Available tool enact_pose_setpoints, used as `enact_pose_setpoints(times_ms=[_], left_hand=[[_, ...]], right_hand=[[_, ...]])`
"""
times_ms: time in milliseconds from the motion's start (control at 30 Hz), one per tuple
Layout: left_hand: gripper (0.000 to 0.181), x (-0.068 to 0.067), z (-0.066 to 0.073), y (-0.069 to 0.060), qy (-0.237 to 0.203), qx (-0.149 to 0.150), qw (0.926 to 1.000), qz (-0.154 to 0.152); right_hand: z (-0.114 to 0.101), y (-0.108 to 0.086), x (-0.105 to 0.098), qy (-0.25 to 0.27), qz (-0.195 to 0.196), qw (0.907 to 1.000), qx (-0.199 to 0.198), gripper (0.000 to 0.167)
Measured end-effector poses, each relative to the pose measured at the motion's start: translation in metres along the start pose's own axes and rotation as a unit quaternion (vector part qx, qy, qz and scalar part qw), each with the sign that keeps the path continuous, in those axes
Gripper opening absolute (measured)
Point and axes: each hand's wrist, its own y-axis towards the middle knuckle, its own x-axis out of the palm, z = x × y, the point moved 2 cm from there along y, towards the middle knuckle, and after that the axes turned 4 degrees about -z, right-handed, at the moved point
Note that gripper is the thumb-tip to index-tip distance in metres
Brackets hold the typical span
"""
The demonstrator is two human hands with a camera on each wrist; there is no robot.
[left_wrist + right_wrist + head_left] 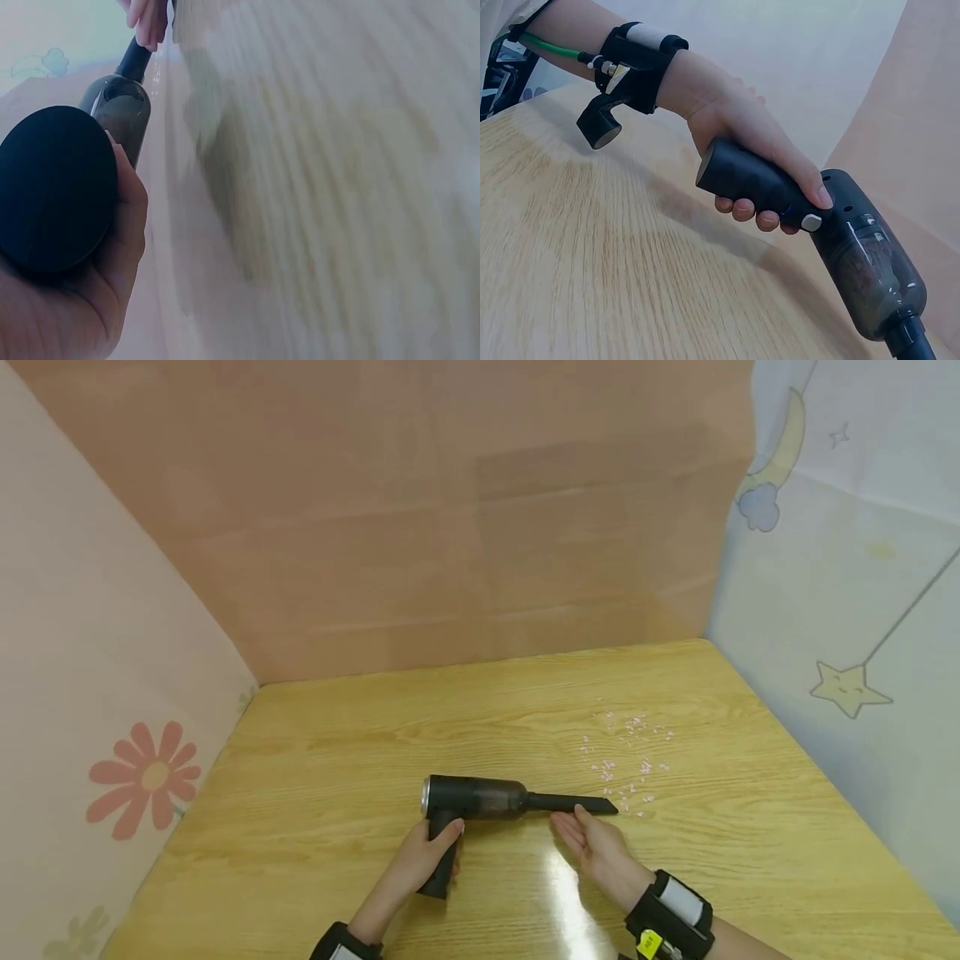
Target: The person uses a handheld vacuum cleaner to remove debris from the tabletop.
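Note:
A black handheld vacuum cleaner with a smoky clear dust cup is held just over the wooden table, its slim nozzle pointing right. My left hand grips its handle, the thumb near the top of the grip beside a silver button. At the nozzle's front part is my right hand, palm partly up, with fairly straight fingers and the thumb against the nozzle. In the left wrist view the right hand's fingers partly cover the nozzle. Small pale pink scraps lie scattered beyond the nozzle tip.
The wood-grain table meets a brown backdrop at the back. Printed panels stand on both sides, with a red flower on the left and a star on the right. A black wrist strap circles my right wrist.

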Motion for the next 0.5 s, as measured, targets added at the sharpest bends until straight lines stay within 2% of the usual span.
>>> enact_pose_setpoints(times_ms=[500], left_hand=[[0.044,0.0065,0.0011,-0.0024,-0.008,0.009,0.9999,-0.009]], right_hand=[[-0.0017,-0.0012,-0.0057,-0.016,-0.001,0.9999,-0.005,0.054]])
